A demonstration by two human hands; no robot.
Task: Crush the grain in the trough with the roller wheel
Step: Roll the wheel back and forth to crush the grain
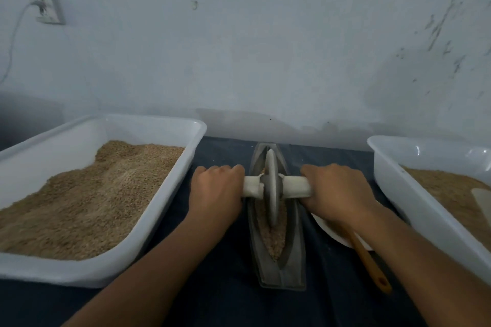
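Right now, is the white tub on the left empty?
No, the left tub holds a deep heap of tan grain that fills most of it.

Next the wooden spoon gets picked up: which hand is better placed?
Right. The right hand grips the axle just above the spoon; the left hand sits across the trough.

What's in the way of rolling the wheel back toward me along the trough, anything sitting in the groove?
Nothing visible blocks it. The roller wheel stands upright in the trough, with only grain lying in the groove on the near side. The left hand and right hand grip the axle outside the trough walls. The wooden handle lies beside the trough, not in it.
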